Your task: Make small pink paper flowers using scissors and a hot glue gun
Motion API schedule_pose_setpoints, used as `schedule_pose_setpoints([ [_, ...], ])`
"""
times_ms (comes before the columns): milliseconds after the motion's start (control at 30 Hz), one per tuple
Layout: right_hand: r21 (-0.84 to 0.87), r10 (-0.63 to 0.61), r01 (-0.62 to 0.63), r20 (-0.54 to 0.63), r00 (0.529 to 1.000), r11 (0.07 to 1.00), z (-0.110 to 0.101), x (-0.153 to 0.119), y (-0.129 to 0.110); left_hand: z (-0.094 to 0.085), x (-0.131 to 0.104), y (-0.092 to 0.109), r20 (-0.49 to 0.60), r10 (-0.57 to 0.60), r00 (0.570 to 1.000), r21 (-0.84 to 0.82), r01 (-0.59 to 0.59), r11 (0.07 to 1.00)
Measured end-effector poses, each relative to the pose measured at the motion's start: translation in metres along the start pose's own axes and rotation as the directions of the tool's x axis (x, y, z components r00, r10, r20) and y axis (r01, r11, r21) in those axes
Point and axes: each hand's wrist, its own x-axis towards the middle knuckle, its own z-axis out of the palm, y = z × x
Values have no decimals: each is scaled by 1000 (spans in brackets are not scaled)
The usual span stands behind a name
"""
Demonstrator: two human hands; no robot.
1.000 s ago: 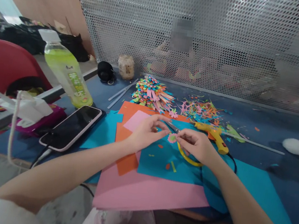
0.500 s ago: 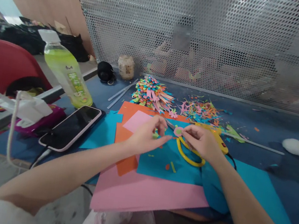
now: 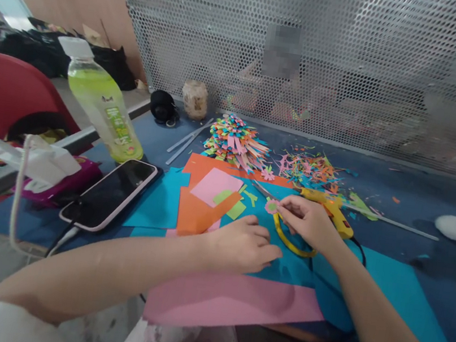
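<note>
1. Perforated metal panel (image 3: 357, 53) behind, blue table (image 3: 409, 192) below; I'll place everything by the yellow-handled scissors (image 3: 284, 240).
2. Just over the scissors, the person's right hand (image 3: 302, 219) pinches a paper flower (image 3: 271, 205), pink with a green centre, between thumb and fingers.
3. Left of the scissors, the left hand (image 3: 249, 245) is over the blue sheet (image 3: 290, 272), its fingers loosely curled; I can't tell whether it holds anything or touches the paper.
4. Right of the scissors lies a yellow glue gun (image 3: 339, 216).
5. Beyond the scissors are a many-coloured paper tree (image 3: 234, 143) and a heap of shreds (image 3: 309, 169).
6. Left of the scissors lie green scraps (image 3: 236, 210) and a pink square (image 3: 216, 186); farther left, a phone (image 3: 111, 193) and an upright drink bottle (image 3: 107, 104).
</note>
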Motion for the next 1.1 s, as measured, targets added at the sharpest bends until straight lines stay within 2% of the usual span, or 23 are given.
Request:
schedule_pose_setpoints([
  [100,-23,-3,3,14,1000,1000,-1,0,1,-2,0,-1,-58,-62,996,-127,54,990],
  [200,-51,-16,17,32,999,999,-1,1,4,-10,2,-2,-92,-246,965,-382,194,904],
  [300,-106,-52,57,52,997,993,-1,2,7,-22,6,-8,-110,-509,854,-645,328,690],
  [433,-227,-120,138,91,989,964,-1,1,8,-32,11,-26,-76,-734,675,-888,288,358],
  [500,-277,-155,183,122,980,943,-2,0,8,-32,12,-35,-63,-818,572,-929,265,257],
  [567,-315,-178,219,152,972,924,-3,-1,8,-31,12,-43,-31,-849,528,-944,263,198],
  [700,-398,-204,267,194,960,878,-7,-3,7,-27,13,-47,24,-865,501,-954,270,130],
  [833,-452,-189,233,141,972,861,-13,-2,5,-24,13,-44,44,-846,531,-963,249,107],
  [900,-510,-132,110,-7,991,853,-19,0,4,-22,13,-43,40,-836,548,-967,231,104],
  [933,-546,-78,-7,-132,988,838,-23,1,4,-22,13,-44,41,-835,548,-970,222,98],
  [967,-574,-3,-156,-267,964,804,-28,2,4,-21,13,-44,48,-837,545,-973,216,85],
  [1000,-589,90,-318,-383,920,743,-32,3,6,-21,13,-44,59,-840,539,-974,214,69],
  [1100,-586,203,-484,-481,853,649,-45,5,16,-20,13,-44,103,-846,523,-974,225,20],
])
